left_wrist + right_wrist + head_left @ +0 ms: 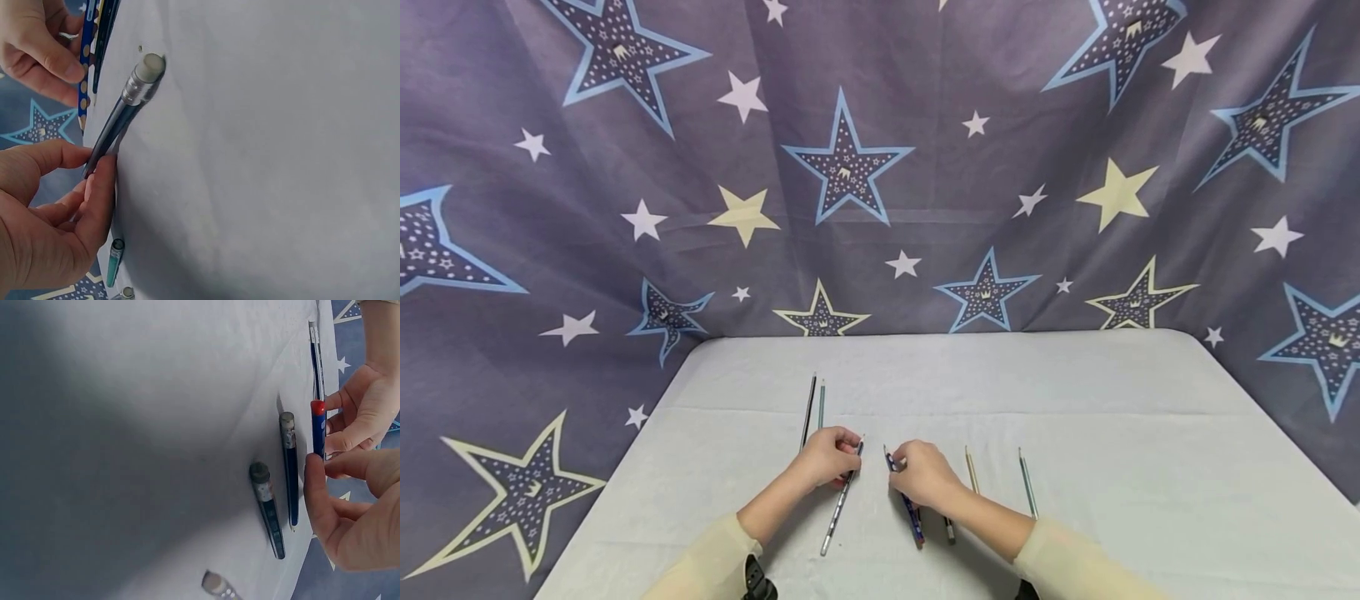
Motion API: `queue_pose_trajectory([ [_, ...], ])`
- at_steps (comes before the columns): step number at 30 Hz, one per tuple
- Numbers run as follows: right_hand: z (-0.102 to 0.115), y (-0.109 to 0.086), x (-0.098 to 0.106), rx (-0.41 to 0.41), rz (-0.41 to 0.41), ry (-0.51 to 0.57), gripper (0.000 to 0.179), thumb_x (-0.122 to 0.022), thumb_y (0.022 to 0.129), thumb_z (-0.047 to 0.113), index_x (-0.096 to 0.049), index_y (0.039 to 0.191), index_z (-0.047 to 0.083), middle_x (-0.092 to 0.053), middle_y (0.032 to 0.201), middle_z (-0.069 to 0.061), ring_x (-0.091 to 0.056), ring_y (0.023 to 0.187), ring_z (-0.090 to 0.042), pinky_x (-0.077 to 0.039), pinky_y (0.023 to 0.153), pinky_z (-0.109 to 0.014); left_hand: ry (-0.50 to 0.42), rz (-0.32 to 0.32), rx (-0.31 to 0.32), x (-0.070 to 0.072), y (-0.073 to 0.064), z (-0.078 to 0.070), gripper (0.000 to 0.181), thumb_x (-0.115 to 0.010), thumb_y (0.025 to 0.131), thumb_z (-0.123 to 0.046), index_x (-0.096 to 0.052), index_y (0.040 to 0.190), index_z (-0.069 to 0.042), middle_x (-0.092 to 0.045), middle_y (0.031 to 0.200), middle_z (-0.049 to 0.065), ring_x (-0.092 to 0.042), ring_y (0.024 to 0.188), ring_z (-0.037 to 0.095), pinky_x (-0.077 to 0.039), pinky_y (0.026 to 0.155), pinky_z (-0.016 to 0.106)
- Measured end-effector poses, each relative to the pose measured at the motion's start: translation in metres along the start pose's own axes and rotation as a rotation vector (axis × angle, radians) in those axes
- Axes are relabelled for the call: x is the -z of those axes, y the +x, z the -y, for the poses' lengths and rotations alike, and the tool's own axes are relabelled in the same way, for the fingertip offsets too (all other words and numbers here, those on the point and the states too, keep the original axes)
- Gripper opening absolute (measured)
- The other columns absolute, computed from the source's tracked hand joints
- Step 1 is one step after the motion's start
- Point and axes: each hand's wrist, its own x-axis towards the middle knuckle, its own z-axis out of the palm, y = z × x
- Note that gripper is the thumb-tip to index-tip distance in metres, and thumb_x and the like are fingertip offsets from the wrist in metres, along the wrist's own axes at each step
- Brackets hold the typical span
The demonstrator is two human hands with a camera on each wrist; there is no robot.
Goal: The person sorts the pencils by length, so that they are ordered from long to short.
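My left hand (830, 457) pinches a dark pencil with a silver end (832, 525) between thumb and fingers. In the left wrist view this pencil's pale eraser (150, 67) and metal band point away from the fingertips. To the right, my right hand (925, 475) pinches a blue pencil (913, 518). Gold dots run along its barrel (85, 51) in the left wrist view, and its red end (319, 407) stands up from the fingers in the right wrist view. Beside it on the cloth lies a dark blue pencil with an eraser (290, 469).
Beyond my left hand lie a black pencil (808, 412) and a teal pencil (822, 404). A gold pencil (972, 469) and a green pencil (1027, 483) lie right of my right hand, partly behind the forearm. White cloth covers the table (1135, 433); a star-patterned curtain (925, 183) hangs behind.
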Motion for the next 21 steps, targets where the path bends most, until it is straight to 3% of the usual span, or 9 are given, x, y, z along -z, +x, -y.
queue_pose_trajectory([
  [6,-0.005,-0.001,0.005,-0.006,0.015,0.022,0.030,-0.065,0.080,0.004,-0.063,0.106,-0.010,-0.069,0.084,-0.016,-0.052,0.037,-0.008,-0.048,0.038,-0.020,-0.003,0.004,0.033,0.000,0.001,-0.001,0.031,-0.063,0.073,0.000,-0.061,0.105,0.001,-0.057,0.081,0.006,-0.054,0.061,0.013,-0.055,0.048,0.027],
  [10,-0.007,-0.002,0.010,-0.006,0.028,0.061,0.028,-0.065,0.081,0.004,-0.063,0.106,-0.010,-0.066,0.074,-0.010,-0.056,0.040,-0.013,-0.050,0.039,-0.022,-0.008,0.004,0.030,0.001,0.000,-0.001,0.031,-0.063,0.074,0.000,-0.061,0.104,0.001,-0.057,0.081,0.005,-0.054,0.059,0.012,-0.055,0.047,0.027],
  [14,-0.010,-0.003,0.016,-0.034,0.050,0.116,0.028,-0.063,0.083,0.005,-0.062,0.107,-0.008,-0.060,0.070,-0.005,-0.055,0.043,-0.012,-0.053,0.042,-0.025,-0.021,0.016,0.025,0.001,-0.002,-0.002,0.031,-0.063,0.074,-0.001,-0.061,0.105,0.002,-0.058,0.080,0.006,-0.055,0.058,0.013,-0.055,0.047,0.027],
  [21,-0.017,-0.001,0.024,-0.096,0.073,0.268,0.026,-0.062,0.085,0.006,-0.059,0.108,-0.005,-0.057,0.072,-0.007,-0.053,0.048,-0.012,-0.056,0.047,-0.031,-0.080,0.030,0.047,0.002,-0.002,-0.007,0.034,-0.063,0.076,0.000,-0.059,0.109,0.002,-0.059,0.082,0.006,-0.056,0.059,0.014,-0.056,0.049,0.029],
])
